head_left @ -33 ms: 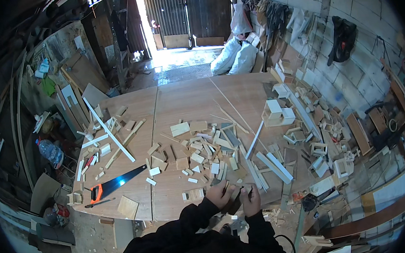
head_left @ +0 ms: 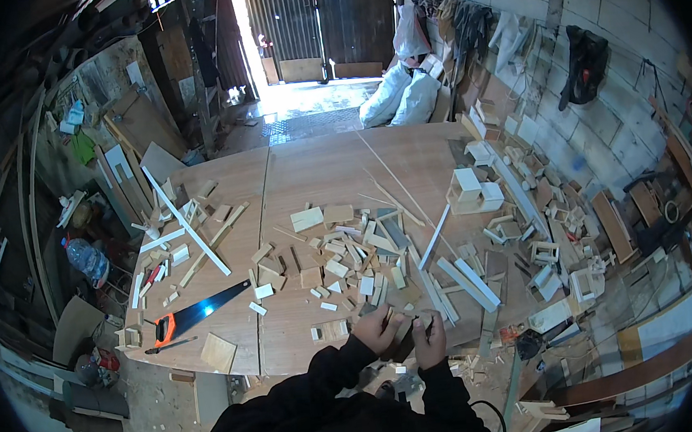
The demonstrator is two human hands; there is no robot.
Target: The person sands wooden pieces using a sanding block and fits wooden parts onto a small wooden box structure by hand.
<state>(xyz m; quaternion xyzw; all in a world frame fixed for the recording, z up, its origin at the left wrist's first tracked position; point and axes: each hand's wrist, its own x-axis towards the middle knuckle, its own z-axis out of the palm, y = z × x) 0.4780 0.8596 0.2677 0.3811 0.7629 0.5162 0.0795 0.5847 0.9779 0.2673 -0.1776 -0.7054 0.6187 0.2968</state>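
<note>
Slight shift of left hand point(head_left: 375, 331) and right hand point(head_left: 430, 339) toward twelve o'clock since the earlier frame; loose stock unmoved

Findings: displacement is small, and part of it may be head movement. Both hands are at the near edge of the tabletop point(head_left: 310, 178), between four and five o'clock of its centre. Left grip: closed, appearing clamped on a dark flat piece point(head_left: 403, 346). Right grip: closed, fingers bunched, apparently clamped on the same piece from its three o'clock side. The piece sits between the two hands; its material and exact outline cannot be determined, being largely covered by fingers.

Surroundings, taken from the hands: wood offcuts point(head_left: 338, 268) heaped at eleven o'clock; pale strips point(head_left: 469, 284) at two; a small wooden box unit point(head_left: 466, 193) at one; an orange-handled handsaw point(head_left: 199, 313) between nine and ten, well apart; a light wood block point(head_left: 331, 331) at nine, near the left hand.

Handling recommendations: keep both grips level and opposed, so that the piece does not twist. Fingertips should stay off any exposed edge. Pressure should be even and light. Wrists are best kept close to the body, clear of the offcuts.
</note>
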